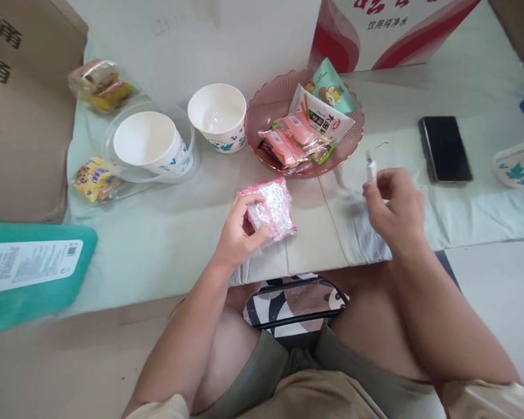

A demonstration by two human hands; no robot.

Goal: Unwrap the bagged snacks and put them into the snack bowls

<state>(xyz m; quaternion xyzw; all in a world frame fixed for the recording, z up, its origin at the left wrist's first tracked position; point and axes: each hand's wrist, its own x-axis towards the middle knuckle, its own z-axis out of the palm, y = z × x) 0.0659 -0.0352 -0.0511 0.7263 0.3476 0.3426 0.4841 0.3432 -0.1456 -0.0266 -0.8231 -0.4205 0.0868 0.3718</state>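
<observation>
My left hand (240,230) grips a square packet (276,210) in crinkled clear plastic with pink edges, at the table's near edge. Fingers and thumb close on its left side; its contents are hard to make out. To the right, my right hand (397,206) pinches a small white stick-like thing (372,170) upright between thumb and fingers; its tip is greyish and its kind is unclear. Just beyond my hands stands a pink scalloped bowl (258,125) with several wrapped snacks (290,139), a white snack bag (325,113) and a green pouch (330,84).
Left of the bowl stand two white paper cups (218,116) (146,139), one in a clear plastic container (190,166). Wrapped snacks (95,179) lie beside them. A phone (446,148) and another cup (519,166) are at right. Boxes (262,41) border the back; a teal case (39,297) is at left.
</observation>
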